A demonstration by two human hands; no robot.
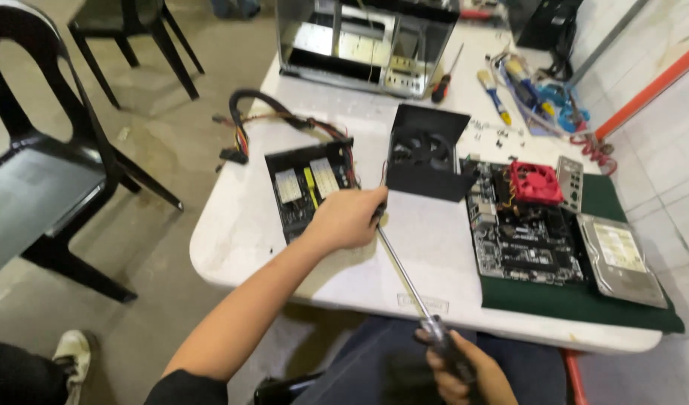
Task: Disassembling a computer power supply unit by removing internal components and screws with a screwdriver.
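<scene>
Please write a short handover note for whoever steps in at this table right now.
Left hand: closed around the tip end of the long screwdriver, beside the opened power supply.
Right hand: gripping the screwdriver's handle, near the lap.
Done: power supply cover with fan is off, standing next to it.
Also out: motherboard and hard drive on the green mat.
Left: cannot tell which screw comes next.

Bare left forearm [254,307], ending near the elbow in a short black sleeve [185,388]. Bare left hand [348,219] and right hand [464,375], no gloves, rings or watch visible. Dark navy trousers [389,360] over the lap.
</scene>
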